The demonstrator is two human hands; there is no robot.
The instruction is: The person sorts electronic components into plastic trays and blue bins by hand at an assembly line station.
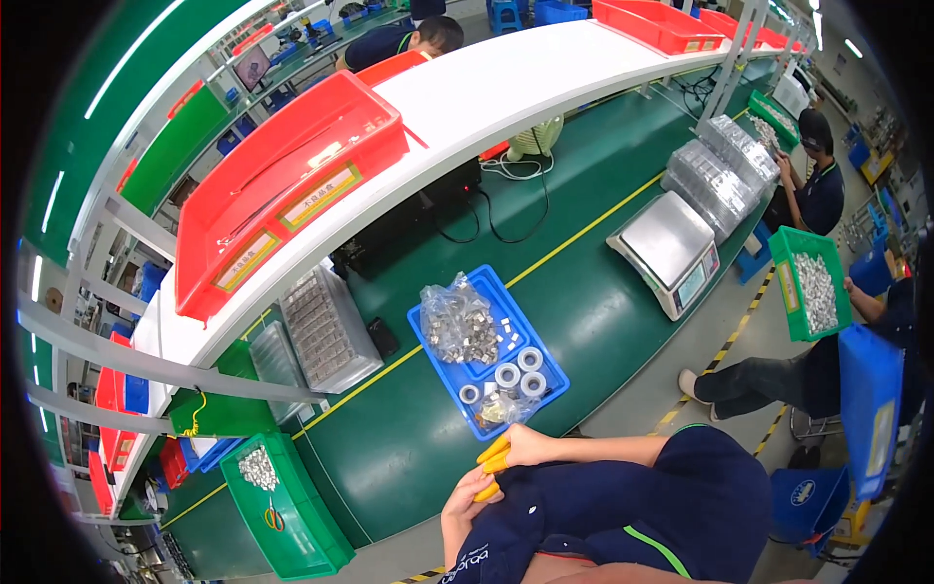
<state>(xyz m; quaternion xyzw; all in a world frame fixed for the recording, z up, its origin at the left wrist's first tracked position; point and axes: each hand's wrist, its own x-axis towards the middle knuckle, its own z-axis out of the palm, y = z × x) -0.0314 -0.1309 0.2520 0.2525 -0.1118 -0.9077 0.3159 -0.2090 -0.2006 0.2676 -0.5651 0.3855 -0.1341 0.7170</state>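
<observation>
Yellow finger cots [496,461], tubular, worn, clustered close together.

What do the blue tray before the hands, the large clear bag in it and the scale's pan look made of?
Blue tray: probably moulded plastic, smooth, evenly coloured.
Clear bag: likely thin plastic film, crinkled, see-through, with bright glints.
Scale's pan: perhaps steel, going by its grey sheen; plastic isn't ruled out.

The left hand [465,496] and right hand [528,448], with yellow finger cots [495,456] on some fingers, are close together near a blue plastic tray [494,289] holding white ring-shaped rolls [497,375] and a clear bag [449,324] of small parts. On the green tabletop [584,292], a digital scale [669,238] stands right, while scissors [275,519] lie in a green bin [316,530] left.
</observation>
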